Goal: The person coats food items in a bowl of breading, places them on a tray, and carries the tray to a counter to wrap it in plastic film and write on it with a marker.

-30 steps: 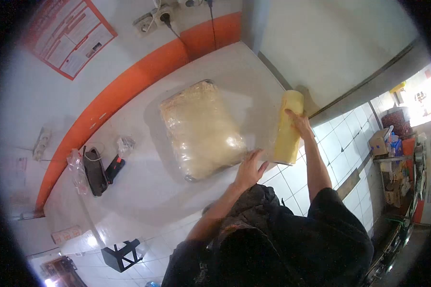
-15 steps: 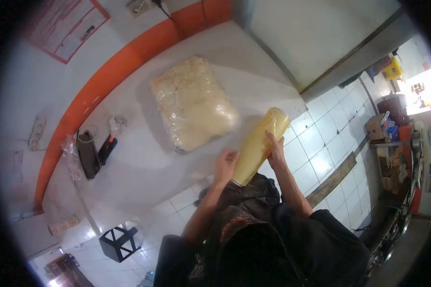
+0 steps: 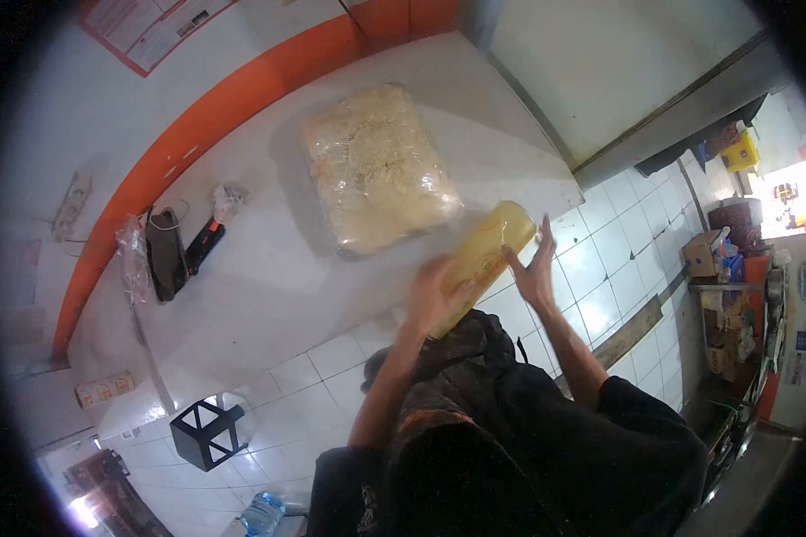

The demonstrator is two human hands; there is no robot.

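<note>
A yellow roll of cling film (image 3: 497, 237) is tilted in front of my body, at the table's near edge. My left hand (image 3: 432, 295), smeared by motion, has its fingers over the lower part of the roll. Beside the upper part, my right hand (image 3: 535, 271) is open, its fingers spread and pointing up, the thumb at the roll's side. Beyond the roll lies a pale, crumbly-looking block wrapped in clear film (image 3: 381, 174); what is inside I cannot make out.
The white table (image 3: 242, 300) also bears a dark pouch (image 3: 164, 259), a black and orange tool (image 3: 208, 242) and crumpled plastic (image 3: 132, 259). Another roll (image 3: 105, 390) lies at the far left. A black stool (image 3: 188, 444) stands on the tiled floor, near a water bottle (image 3: 262, 515).
My right hand has come off the roll's side and its fingers have spread. My left hand has shifted further over the roll. The camera view has shifted slightly.
</note>
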